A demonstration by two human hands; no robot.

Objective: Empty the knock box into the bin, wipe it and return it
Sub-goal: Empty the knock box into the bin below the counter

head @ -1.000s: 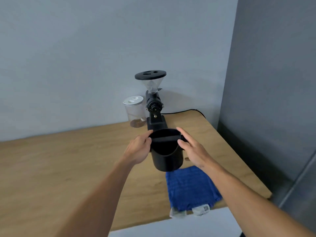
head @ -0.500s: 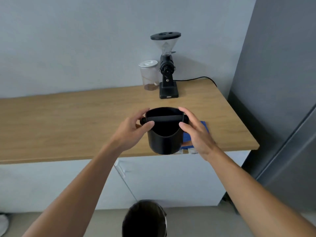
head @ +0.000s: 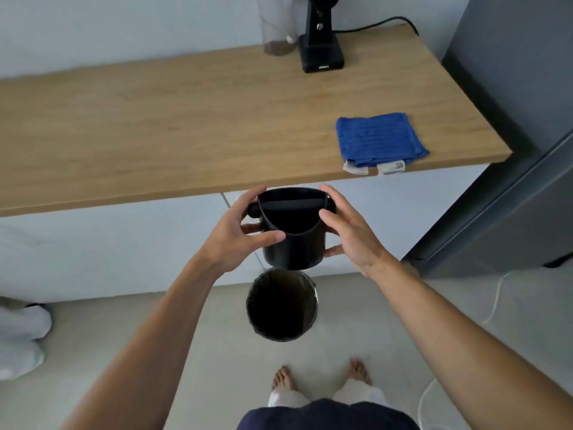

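the black cylindrical knock box with a bar across its mouth (head: 293,231) is held upright in the air, clear of the counter's front edge and directly above the dark round open-topped bin on the floor (head: 282,307). the left hand (head: 237,231) grasps its left wall, thumb across the front and fingers wrapped toward the bar's end knob; the right hand (head: 347,228) clasps the right wall, fingers over the rim beside the bar's other end.

it looks like a rigid, smooth-walled plastic or metal tub, probably light with most weight in any wet grounds inside, though the contents cannot be made out. the smooth sides could slip when it is upended, so a grip low on the wall with one hand and under the base with the other seems safer than the rim. the bar may sit loose in its notches and could drop out when inverted.

beyond the bin, the light wooden counter (head: 186,119) carries a folded blue cloth (head: 379,139) near its front right corner, handy for wiping. further back from the bin stand a black coffee grinder base (head: 321,54) and a clear jar (head: 277,35) just beside it. nothing lies between box and bin; the person's bare feet (head: 283,378) are on the near side of the bin, close enough to catch spilled grounds.
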